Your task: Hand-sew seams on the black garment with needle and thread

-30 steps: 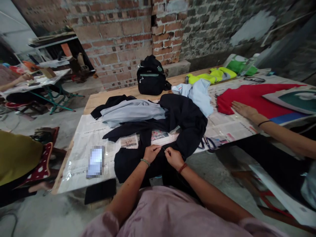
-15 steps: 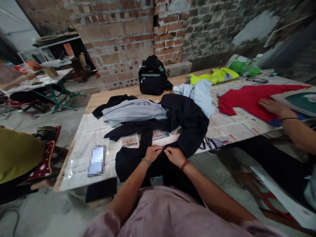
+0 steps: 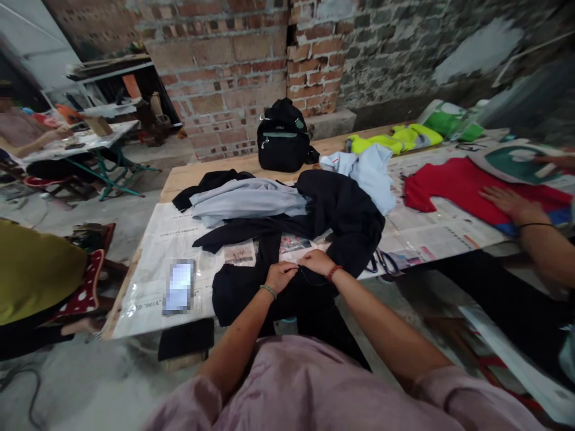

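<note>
A black garment (image 3: 240, 293) lies bunched over the table edge and my lap. My left hand (image 3: 282, 276) is closed in a pinch on its cloth. My right hand (image 3: 315, 262) is just beside it, slightly farther from me, with fingertips pressed together. What those fingertips hold is too small to make out. A thin dark thread (image 3: 307, 278) curves below the right hand over the black cloth. More black cloth (image 3: 345, 203) and a light grey garment (image 3: 247, 200) are heaped beyond my hands. Dark-handled scissors (image 3: 385, 262) lie right of them at the table edge.
A phone (image 3: 179, 287) lies left on the newspaper-covered table (image 3: 148, 263). At the back are a black backpack (image 3: 283, 143), a light blue cloth (image 3: 371, 173) and a yellow garment (image 3: 395, 139). On the right, a co-worker's hand (image 3: 507, 200) presses a red garment (image 3: 440, 179) beside a green-and-white iron (image 3: 512, 160).
My right hand has moved slightly up and away from me, while my left stays at the cloth. The co-worker's iron has shifted left and farther back over the red garment.
</note>
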A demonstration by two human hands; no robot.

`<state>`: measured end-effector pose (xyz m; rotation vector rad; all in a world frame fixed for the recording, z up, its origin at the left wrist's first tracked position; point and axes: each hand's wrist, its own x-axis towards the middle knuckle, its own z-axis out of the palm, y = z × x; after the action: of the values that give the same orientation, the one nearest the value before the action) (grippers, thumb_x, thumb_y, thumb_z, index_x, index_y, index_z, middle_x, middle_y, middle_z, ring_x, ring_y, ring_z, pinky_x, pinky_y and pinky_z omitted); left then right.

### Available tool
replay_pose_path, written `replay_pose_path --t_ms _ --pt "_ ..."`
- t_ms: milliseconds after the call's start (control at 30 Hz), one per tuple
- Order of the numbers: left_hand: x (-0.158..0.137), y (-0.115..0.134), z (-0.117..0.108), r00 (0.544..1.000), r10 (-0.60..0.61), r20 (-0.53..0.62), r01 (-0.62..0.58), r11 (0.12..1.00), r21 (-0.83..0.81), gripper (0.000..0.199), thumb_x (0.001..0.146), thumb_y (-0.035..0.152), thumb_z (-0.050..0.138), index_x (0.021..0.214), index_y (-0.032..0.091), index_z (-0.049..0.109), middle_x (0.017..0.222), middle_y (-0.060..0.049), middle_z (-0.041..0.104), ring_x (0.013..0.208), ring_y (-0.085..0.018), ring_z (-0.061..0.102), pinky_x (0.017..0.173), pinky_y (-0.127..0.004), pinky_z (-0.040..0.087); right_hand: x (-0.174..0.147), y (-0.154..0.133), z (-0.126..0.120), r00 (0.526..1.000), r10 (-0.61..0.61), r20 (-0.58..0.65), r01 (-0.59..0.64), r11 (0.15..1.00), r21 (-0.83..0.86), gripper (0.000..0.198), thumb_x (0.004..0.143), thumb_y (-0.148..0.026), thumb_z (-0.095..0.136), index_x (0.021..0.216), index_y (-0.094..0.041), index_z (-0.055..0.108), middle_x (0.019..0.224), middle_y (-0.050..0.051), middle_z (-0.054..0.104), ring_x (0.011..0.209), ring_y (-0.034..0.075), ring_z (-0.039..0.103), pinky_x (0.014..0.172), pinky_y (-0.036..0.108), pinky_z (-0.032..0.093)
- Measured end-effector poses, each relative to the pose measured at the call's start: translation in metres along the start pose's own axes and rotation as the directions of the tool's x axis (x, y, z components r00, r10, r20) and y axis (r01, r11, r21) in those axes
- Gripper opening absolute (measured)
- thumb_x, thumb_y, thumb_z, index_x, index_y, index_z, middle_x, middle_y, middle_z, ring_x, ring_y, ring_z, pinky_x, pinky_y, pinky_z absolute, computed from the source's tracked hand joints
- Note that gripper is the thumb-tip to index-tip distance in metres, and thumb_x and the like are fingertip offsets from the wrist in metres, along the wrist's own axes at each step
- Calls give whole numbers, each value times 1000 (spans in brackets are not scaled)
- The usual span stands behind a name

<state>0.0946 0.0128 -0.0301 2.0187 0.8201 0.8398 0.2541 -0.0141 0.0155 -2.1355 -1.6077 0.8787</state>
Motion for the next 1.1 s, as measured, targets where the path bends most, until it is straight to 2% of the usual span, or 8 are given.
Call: replay_pose_path --t_ms 100,233,333,633,833,967,1100 --pt "1 -1 1 1000 -5 9 5 1000 7 15 71 14 58 78 21 68 80 -1 68 75 -12 63 75 -25 50 0 1 3 1000 10 17 -13 984 179 19 61 -31 55 65 -17 67 62 -1 63 61 12 54 53 20 36" --pt "1 -3 2 1000 -6 5 6 1000 4 13 71 15 57 78 20 68 81 -2 68 76 -12 62 76 -26 50 1 7 5 1000 -21 17 14 934 357 18 60 -28 56 68 -16 67 63 -2 63 60 10 54 57 19 39" --pt "1 -3 3 1000 -5 2 5 1000 4 13 71 17 58 78 20 68 81 -2 68 77 -13 62 77 -26 49 1 12 9 999 -52 4 46 908 416 17 61 -29 57 68 -16 65 61 -2 62 58 10 52 56 21 39" --pt "3 0 1 997 -80 -1 80 996 39 12 70 17 59 77 20 68 80 -1 68 76 -13 62 76 -25 49 3 5 14 985 -98 -143 159 846 509 13 64 -28 52 63 -17 58 55 -5 53 55 9 46 56 21 37" --pt "4 -1 0 992 -122 -21 122 992 7 12 70 20 59 79 19 68 83 0 68 78 -13 62 77 -26 49 14 -3 23 996 51 -72 27 602 798 6 59 -20 54 55 -16 49 47 -6 49 48 7 45 54 21 38" --pt "4 1 -1 994 -111 4 111 994 11 12 70 19 59 78 18 67 82 -2 68 78 -14 62 78 -27 49 24 1 23 992 119 -53 -21 546 837 9 60 -22 54 60 -17 47 44 -6 47 41 7 42 45 20 35" --pt "3 3 -2 994 -105 -1 105 994 12 10 70 18 59 76 19 67 81 -1 68 77 -13 62 77 -27 49 27 9 11 989 143 -28 -50 517 855 14 62 -25 56 64 -17 45 45 -6 48 38 6 41 38 17 30"
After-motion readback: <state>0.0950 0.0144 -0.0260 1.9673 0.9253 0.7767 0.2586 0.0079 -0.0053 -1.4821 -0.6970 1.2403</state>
